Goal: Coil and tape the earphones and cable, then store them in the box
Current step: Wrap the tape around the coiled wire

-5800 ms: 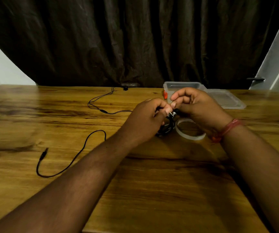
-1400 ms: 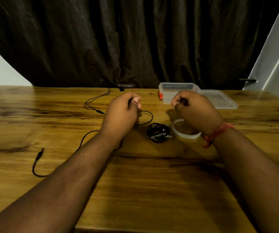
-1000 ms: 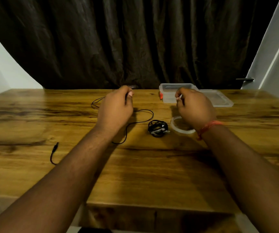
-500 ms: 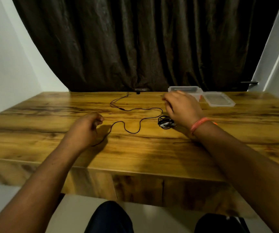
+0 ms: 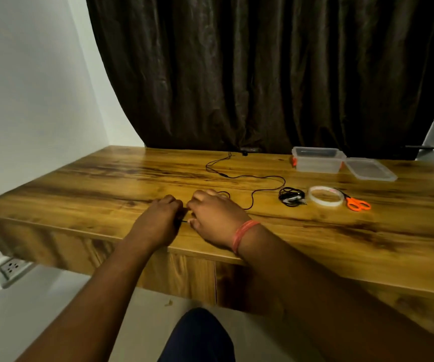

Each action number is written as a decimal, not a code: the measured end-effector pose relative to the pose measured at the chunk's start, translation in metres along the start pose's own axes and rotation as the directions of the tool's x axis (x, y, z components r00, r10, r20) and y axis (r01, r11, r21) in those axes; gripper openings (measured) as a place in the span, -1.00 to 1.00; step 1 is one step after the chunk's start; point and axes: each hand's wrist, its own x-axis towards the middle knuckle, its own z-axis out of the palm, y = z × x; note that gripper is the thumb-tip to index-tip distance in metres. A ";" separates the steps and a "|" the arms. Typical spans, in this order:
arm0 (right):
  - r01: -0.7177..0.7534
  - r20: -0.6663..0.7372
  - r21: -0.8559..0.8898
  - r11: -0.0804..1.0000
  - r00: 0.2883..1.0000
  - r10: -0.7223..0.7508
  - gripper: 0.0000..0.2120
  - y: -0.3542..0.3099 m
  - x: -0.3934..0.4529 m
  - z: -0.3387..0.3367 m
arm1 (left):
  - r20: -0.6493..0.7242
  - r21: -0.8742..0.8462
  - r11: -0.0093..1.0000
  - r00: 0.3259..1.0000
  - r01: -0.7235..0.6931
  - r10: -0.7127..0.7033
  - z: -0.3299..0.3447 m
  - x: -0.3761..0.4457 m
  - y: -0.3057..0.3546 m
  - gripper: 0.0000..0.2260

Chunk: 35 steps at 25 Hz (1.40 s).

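Near the front edge of the wooden counter (image 5: 85, 194), toward its left side, the left hand (image 5: 158, 220) lay with its fingers curled, pinching one end of the thin black cable (image 5: 252, 202). Just beside it, almost touching, the right hand (image 5: 214, 218) rested on the counter with its fingers bent, and it seemed to pinch the same cable end. A short bit of black cable showed in the gap between the two hands. A red band (image 5: 244, 233) sat on the right wrist.

From the hands the loose cable ran back and to the right in a wavy line, then looped toward the back edge of the counter, close to the dark curtain (image 5: 263, 74).

Further right, about the middle of the counter, lay the coiled earphones (image 5: 291, 196), a small black bundle. Just beside them on the right lay the ring of clear tape (image 5: 325, 195), flat on the wood. The orange scissors (image 5: 355, 203) lay touching or nearly touching the right side of the tape ring.

Behind these, near the back edge, stood the clear box (image 5: 317, 160), open at the top. Its clear lid (image 5: 370, 169) lay flat on the counter right beside it, on the right.

A white wall socket (image 5: 11, 266) showed low on the wall, under the left end of the counter.
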 end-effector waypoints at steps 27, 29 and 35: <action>-0.250 -0.110 0.131 0.959 0.958 0.265 -0.83 0.164 -0.005 -0.001 | 0.177 -0.863 -0.500 0.971 0.072 -0.164 0.019 0.171 0.128 -0.83; -0.255 -0.090 0.116 0.960 0.960 0.266 -0.81 0.157 -0.006 -0.004 | 0.130 -0.881 -0.474 0.966 0.008 -0.223 0.022 0.172 0.122 -0.82; -0.095 -0.284 0.137 0.986 0.950 0.131 -0.77 0.148 -0.014 -0.027 | -0.001 -0.998 -0.062 0.972 -0.016 -0.234 0.026 0.164 0.119 -0.82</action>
